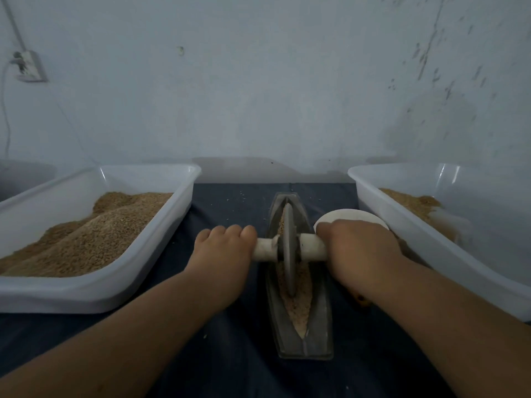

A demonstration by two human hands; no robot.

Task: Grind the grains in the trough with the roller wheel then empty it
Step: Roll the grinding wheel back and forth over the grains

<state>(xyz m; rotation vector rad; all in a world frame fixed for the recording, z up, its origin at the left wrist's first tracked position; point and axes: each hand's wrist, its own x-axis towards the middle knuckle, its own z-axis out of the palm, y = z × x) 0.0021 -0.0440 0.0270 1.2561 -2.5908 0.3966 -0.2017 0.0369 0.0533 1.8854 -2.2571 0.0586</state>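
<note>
Left grip (pixel 224 251) (a bare hand) is curled over the left end of the handle (pixel 265 249), knuckles up. The right grip (pixel 359 248) is wrapped round the right end in the same way. That handle is a pale, smooth, round rod that runs through the middle of the roller wheel (pixel 288 248), a thin, dark grey metal disc standing upright on its edge.

The disc sits in the groove of the trough (pixel 298 343), roughly at its middle, directly between the two grips. This trough is a long, narrow, boat-shaped piece of dull grey metal with pointed ends and a flat foot, and it lies lengthwise away from the person. Its groove holds the grains (pixel 298 303), a pale tan, coarse, crumbly meal lying on both the near and far sides of the disc.

To the left of the trough stands a white plastic tub (pixel 94 294), rectangular with rounded corners, heaped with sandy brown grain. To the right stands a second tub (pixel 431 245) of the same kind (far less in it). A small, round white bowl (pixel 353 215) sits between the trough and the right tub, partly behind the right grip. Under the trough the tabletop is covered by a dark blue cloth (pixel 230 354) flecked with stray grains. Beyond the trough rises a scuffed pale wall (pixel 258 81).
</note>
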